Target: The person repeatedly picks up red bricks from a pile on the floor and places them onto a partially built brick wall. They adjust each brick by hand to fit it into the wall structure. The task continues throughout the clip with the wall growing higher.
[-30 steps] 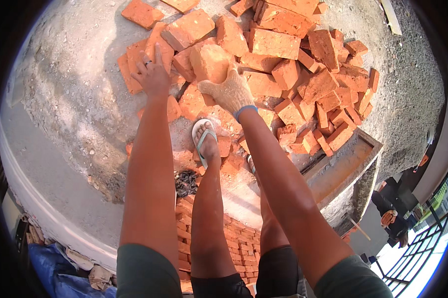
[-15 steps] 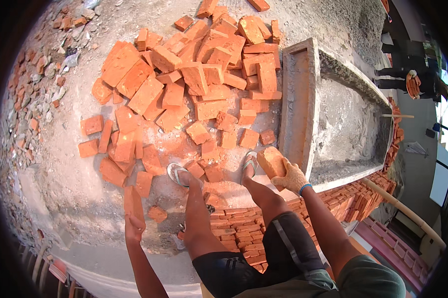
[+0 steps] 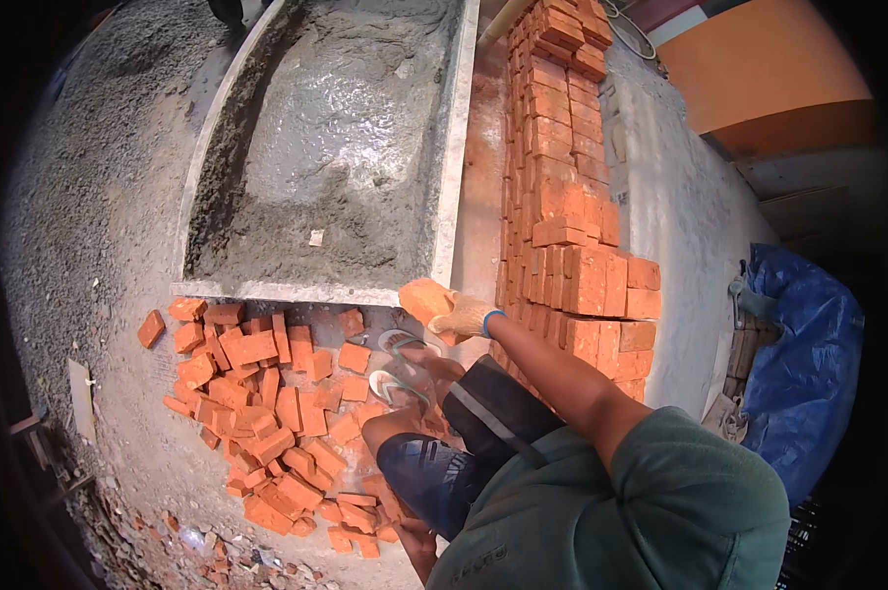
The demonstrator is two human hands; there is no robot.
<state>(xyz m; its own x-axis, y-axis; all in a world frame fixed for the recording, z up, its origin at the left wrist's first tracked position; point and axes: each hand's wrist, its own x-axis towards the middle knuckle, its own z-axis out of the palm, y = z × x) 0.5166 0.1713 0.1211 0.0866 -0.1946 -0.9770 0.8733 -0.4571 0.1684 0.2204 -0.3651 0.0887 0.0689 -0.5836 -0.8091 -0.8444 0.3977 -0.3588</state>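
Note:
An orange brick (image 3: 425, 298) is gripped in my right hand (image 3: 466, 318), which wears a pale knitted glove with a blue band at the wrist. That brick is just beyond the near right corner of the mortar trough (image 3: 296, 292). Low in the picture, beside my left knee, my left hand (image 3: 417, 544) is bare and closed round a second brick (image 3: 383, 498), partly blurred. To the left of my sandalled feet lies a heap of loose bricks (image 3: 252, 346). On the right, past my right forearm, runs a stacked row of bricks (image 3: 589, 280).
Wet grey mortar (image 3: 346, 177) fills the long trough. Gravel (image 3: 100, 147) spreads along the far left, with rubble (image 3: 208, 551) at the lower left. A blue tarpaulin (image 3: 803, 374) and an orange panel (image 3: 769, 64) stand to the right.
My view has swung right, so the trough and the brick row now fill the far side. Both hands still hold their bricks; the left one has come closer to my leg.

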